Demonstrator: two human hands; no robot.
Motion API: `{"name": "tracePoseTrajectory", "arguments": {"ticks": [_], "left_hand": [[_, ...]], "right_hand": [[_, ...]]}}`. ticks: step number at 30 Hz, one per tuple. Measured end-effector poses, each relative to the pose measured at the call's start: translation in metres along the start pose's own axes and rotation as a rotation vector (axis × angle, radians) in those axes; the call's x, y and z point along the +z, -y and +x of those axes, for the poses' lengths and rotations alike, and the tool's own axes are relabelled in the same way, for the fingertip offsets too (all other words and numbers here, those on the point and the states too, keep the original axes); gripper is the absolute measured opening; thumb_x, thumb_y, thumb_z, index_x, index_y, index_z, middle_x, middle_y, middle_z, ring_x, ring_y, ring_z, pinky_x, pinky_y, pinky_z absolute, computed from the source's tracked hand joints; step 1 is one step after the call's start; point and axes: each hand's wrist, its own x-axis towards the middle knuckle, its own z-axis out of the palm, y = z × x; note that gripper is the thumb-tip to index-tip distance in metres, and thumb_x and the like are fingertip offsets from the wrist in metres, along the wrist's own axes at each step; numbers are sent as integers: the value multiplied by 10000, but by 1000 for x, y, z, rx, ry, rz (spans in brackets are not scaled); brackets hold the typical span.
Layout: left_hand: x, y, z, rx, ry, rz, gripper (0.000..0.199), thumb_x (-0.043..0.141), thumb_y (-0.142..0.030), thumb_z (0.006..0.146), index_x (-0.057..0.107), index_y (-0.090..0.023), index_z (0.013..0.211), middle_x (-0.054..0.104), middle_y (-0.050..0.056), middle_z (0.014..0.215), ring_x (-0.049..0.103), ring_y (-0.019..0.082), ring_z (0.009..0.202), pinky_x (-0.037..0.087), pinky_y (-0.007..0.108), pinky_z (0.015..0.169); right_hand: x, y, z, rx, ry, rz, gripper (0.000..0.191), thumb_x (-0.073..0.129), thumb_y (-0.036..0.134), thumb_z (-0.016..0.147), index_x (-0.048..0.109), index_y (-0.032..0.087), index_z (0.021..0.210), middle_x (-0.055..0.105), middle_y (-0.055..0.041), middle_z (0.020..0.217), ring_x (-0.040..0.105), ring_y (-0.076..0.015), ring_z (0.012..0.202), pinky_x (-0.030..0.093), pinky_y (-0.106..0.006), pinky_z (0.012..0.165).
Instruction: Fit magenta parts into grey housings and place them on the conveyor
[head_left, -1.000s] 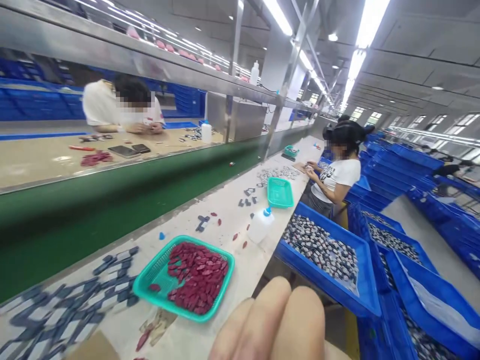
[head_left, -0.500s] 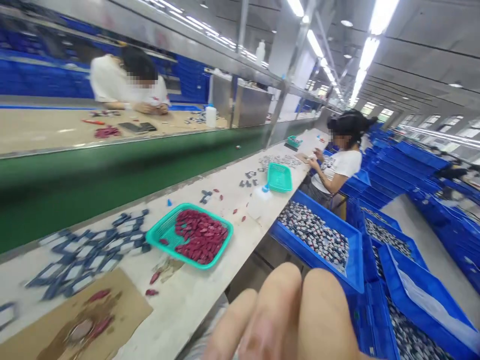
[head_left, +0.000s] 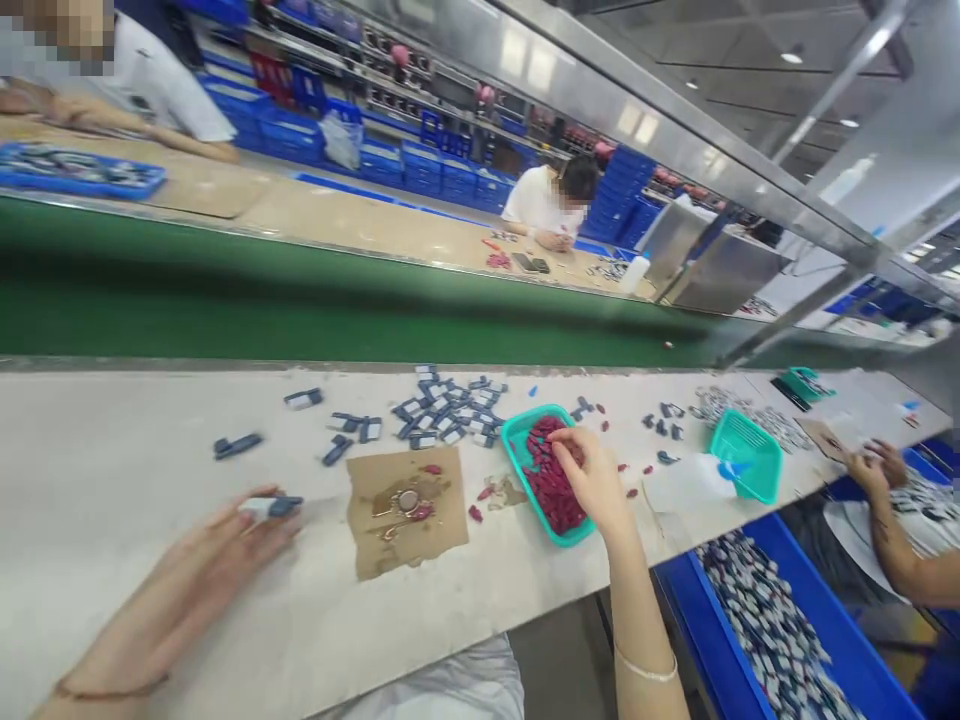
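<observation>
My left hand (head_left: pixel 232 550), at the left over the table, is closed on a small dark blue and white plastic piece (head_left: pixel 279 506). My right hand (head_left: pixel 592 475) reaches over a green basket (head_left: pixel 514 432), thumb and fingertips drawn together at the small dark red pieces (head_left: pixel 551 490) inside; what the fingertips grip is hidden. Between my hands lies a brown cardboard sheet (head_left: pixel 442 535) with wet brown stains, a round disc (head_left: pixel 407 499) and a couple of red pieces. Behind it spreads a pile of blue and white pieces (head_left: pixel 450 410).
A white bottle with a blue tip (head_left: pixel 686 485) lies right of my right arm, beside another green basket (head_left: pixel 757 435). Blue crates (head_left: pixel 679 600) of pieces stand below the table. A co-worker's hands (head_left: pixel 874 465) are at far right. A green partition (head_left: pixel 300 310) runs behind.
The view has swung left and down to the table. A hand that was large and close at the bottom is gone; now both my hands show, the right at the basket.
</observation>
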Motion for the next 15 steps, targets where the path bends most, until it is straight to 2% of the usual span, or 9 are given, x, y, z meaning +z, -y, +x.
{"name": "tracePoseTrajectory", "arguments": {"ticks": [3,6,10,15], "left_hand": [[9,-2,-10,-184,-16,-260,670,788,-694,473,698,-236,954,731,32,1030,644,306,1001,576,368,822],[17,-7,-21,-198,-6,-328,701,786,-630,562,680,-192,1099,708,104,1094,612,332,1072,554,371,839],[26,-7,-24,-143,0,-426,660,758,-583,650,650,-180,1162,688,142,1141,616,317,1069,529,378,863],[35,2,-25,-90,8,-494,556,735,-517,715,638,-176,1144,665,161,1177,661,281,924,532,381,792]], "right_hand": [[40,-29,35,7,115,-127,134,529,113,846,645,170,880,698,-83,911,646,-209,878,487,-314,804],[65,-44,44,-10,165,-225,148,557,56,786,638,176,816,699,-103,886,638,-244,895,468,-315,806],[72,-55,45,-72,189,-312,200,481,34,799,612,179,838,687,-131,905,612,-286,918,459,-345,789],[76,-66,52,-151,206,-334,118,500,98,811,584,179,830,670,-151,873,580,-331,888,459,-395,749]]}}
